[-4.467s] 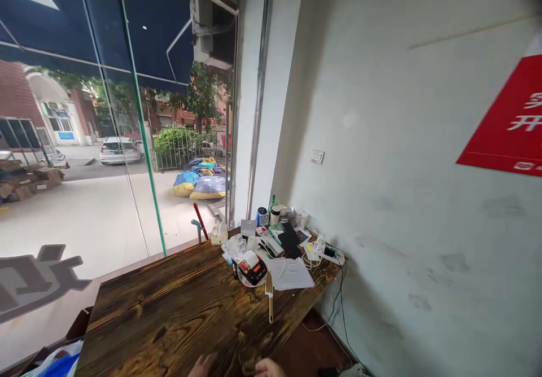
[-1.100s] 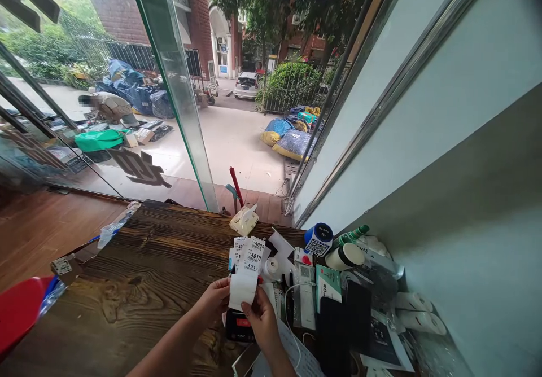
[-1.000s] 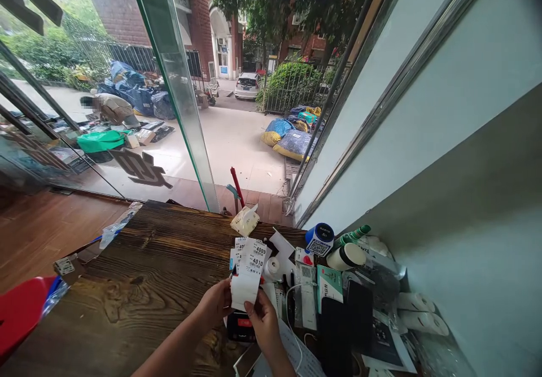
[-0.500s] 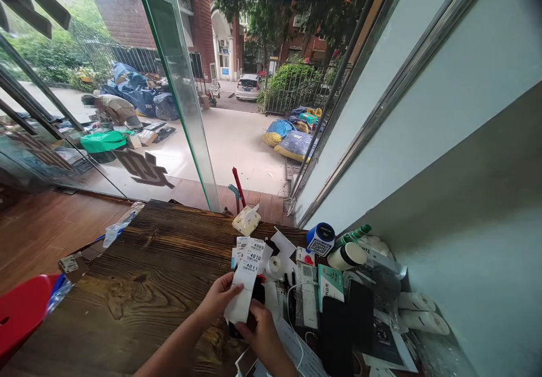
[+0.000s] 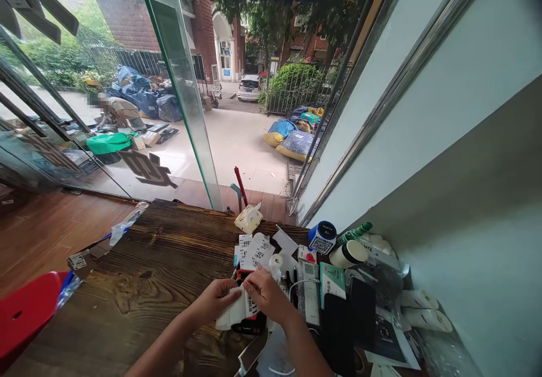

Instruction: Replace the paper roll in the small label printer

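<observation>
My left hand (image 5: 215,301) is closed on the left edge of a white label strip (image 5: 235,312), thumb on top. My right hand (image 5: 268,293) pinches the strip's upper end, fingertips close to the left thumb. Large dark print shows on the strip's right part, partly hidden by my right fingers. Under the strip sits a small black device (image 5: 250,326) with orange-red parts, mostly covered. Just beyond my hands, printed number labels (image 5: 261,250) lie in an overlapping pile. A white paper roll (image 5: 276,262) stands to their right.
A tissue pack (image 5: 248,218) lies by the wooden table's (image 5: 169,253) far edge. On the right crowd a blue round QR-code stand (image 5: 322,237), a green box (image 5: 332,282), dark flat items, a cable and paper rolls (image 5: 425,318). Outside, a person (image 5: 121,112) bends among parcels.
The strip has dropped lower and folded over. My right hand has moved from its lower end up to its top. Labels 4013 and 4014 now show on the pile beyond.
</observation>
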Tool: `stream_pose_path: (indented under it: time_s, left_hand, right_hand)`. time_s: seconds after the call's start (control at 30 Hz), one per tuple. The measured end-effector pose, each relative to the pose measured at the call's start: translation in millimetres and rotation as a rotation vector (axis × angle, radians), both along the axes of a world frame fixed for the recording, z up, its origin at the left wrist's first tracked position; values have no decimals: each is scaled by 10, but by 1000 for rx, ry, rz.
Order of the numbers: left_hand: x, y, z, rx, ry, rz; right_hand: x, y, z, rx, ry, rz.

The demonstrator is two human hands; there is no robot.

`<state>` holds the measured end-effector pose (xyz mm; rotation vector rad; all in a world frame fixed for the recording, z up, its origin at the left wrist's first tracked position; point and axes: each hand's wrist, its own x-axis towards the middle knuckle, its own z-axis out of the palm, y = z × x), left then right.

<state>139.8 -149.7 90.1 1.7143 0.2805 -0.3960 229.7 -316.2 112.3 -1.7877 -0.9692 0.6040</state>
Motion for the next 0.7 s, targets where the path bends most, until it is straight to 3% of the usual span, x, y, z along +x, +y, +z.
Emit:
stream_pose_path:
  time_s: [0.23,0.53,0.7]
  left_hand:
    - [-47,-4,140,179,-41,67]
    - [-25,-99,174,191,-45,122]
    - [35,-152,301,213,-59,148]
  right_hand:
    - [4,-12,-18,-59,62,81]
    - [-74,-29,-73,14,28,-19]
    - [-64,-54,-71,40,18,-78]
